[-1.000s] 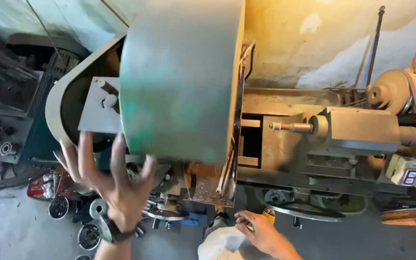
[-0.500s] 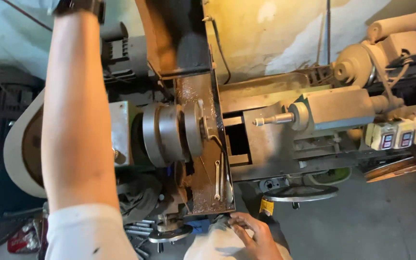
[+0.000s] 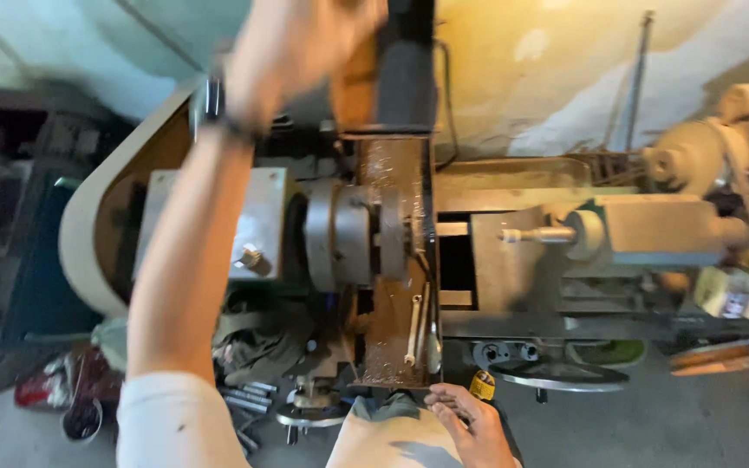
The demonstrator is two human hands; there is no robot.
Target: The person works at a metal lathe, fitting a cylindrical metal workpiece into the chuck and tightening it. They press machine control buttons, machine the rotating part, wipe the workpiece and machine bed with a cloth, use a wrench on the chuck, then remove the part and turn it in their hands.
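My left hand (image 3: 301, 43) is raised to the top of the view, blurred, against the edge of the lifted dark lathe cover (image 3: 405, 74); its grip is unclear. A dark watch (image 3: 216, 108) sits on that wrist. Below the cover the grey lathe chuck (image 3: 348, 234) is exposed. Beside it runs a rusty upright plate (image 3: 396, 286) with long wrenches (image 3: 415, 329) lying on it. My right hand (image 3: 470, 425) rests low, fingers apart, on my light trouser leg (image 3: 383, 438) at the lathe's front, holding nothing.
The tailstock (image 3: 652, 230) with its pointed centre (image 3: 535, 234) stands right of the chuck. A handwheel (image 3: 556, 377) juts from the lathe's front. Metal parts and rags (image 3: 253, 355) lie on the floor at lower left. A belt housing (image 3: 88, 234) curves on the left.
The green cover has swung up off the chuck. My left arm went from low, open-handed, to fully raised along with the cover. The right hand stayed low.
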